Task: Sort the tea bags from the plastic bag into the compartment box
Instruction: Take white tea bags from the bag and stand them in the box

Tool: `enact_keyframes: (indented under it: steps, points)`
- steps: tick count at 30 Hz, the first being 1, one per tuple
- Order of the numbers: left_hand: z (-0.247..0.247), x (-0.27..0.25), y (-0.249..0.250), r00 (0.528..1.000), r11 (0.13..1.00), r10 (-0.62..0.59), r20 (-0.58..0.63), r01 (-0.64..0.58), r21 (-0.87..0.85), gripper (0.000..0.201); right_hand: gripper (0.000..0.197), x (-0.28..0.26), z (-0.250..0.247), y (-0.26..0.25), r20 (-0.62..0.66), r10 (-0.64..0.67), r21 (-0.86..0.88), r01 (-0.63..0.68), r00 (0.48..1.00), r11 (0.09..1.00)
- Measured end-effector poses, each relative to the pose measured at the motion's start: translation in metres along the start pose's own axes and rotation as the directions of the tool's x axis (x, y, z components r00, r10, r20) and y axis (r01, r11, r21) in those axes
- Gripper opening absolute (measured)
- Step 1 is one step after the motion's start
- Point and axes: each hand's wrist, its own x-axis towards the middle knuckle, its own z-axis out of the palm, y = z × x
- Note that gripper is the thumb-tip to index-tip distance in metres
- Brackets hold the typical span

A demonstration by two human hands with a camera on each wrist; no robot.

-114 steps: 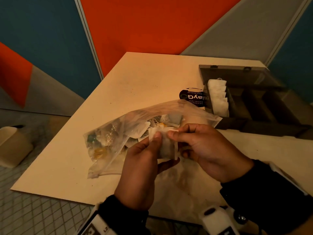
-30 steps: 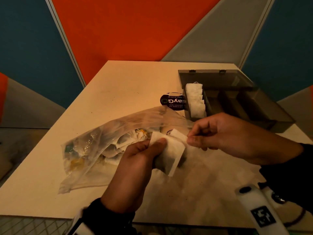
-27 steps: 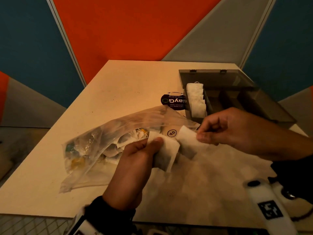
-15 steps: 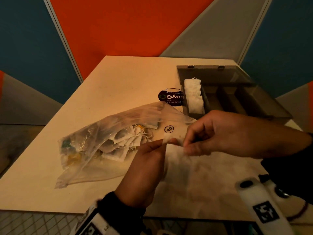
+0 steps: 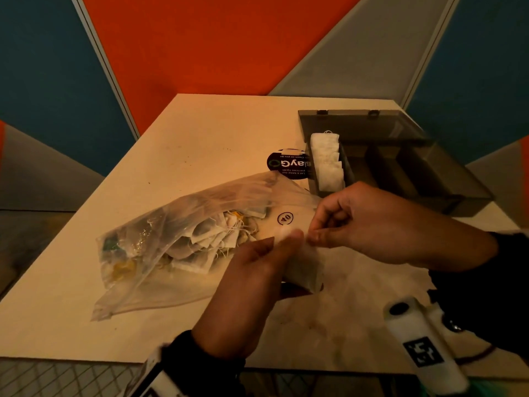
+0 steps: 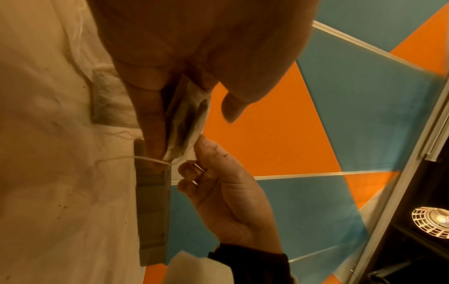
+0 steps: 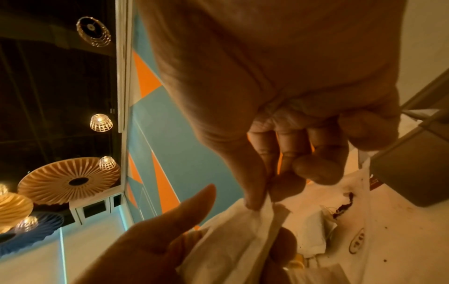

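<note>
Paper-white and thin, the tea bag (image 5: 303, 270) hangs between both hands above the table (image 5: 200, 133): the left hand (image 5: 252, 285) has its thumb and fingers curled round the body, and the right hand (image 5: 380, 224) pinches the top corner between thumb and forefinger. Pulling in opposite directions could tear the thin paper and spill leaves; a tangled string could also drag a second bag along. Just left of the left hand lies the plastic bag (image 5: 160, 247), mouth toward the hands, with many tea bags and loose strings heaped inside. Beyond the right hand stands the compartment box (image 5: 446, 181), lid open. Its compartment nearest the left hand holds a row of white tea bags (image 5: 326, 161) on edge; the others look empty.
</note>
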Motion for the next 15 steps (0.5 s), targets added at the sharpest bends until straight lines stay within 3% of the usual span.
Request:
enact_keyframes:
  steps: [3,6,8,12,15]
  points:
    - [-0.001,0.000,-0.005,0.999,0.994,0.024,0.049,-0.029,0.103,0.035,0.019,-0.005,0.003,0.000,-0.043,0.001,-0.099,-0.005,0.999,0.995]
    - [0.001,0.000,-0.004,0.999,0.989,0.018,0.045,-0.024,0.148,0.034,0.044,-0.010,0.002,0.000,0.049,-0.025,-0.254,0.036,0.998,0.967]
    - [0.002,0.001,-0.005,0.999,0.987,0.015,0.042,-0.022,0.162,0.032,0.041,-0.011,0.003,0.001,0.104,-0.061,-0.298,0.090,0.993,0.950]
    - [0.007,0.000,-0.004,1.000,0.990,-0.001,0.030,-0.003,0.141,0.023,0.013,-0.012,0.009,0.004,-0.020,-0.182,-0.291,0.169,0.983,0.942]
    - [0.011,0.000,0.000,1.000,0.998,0.002,0.023,-0.004,0.069,0.018,0.021,-0.010,0.010,0.004,-0.109,-0.243,-0.217,0.216,0.964,0.952]
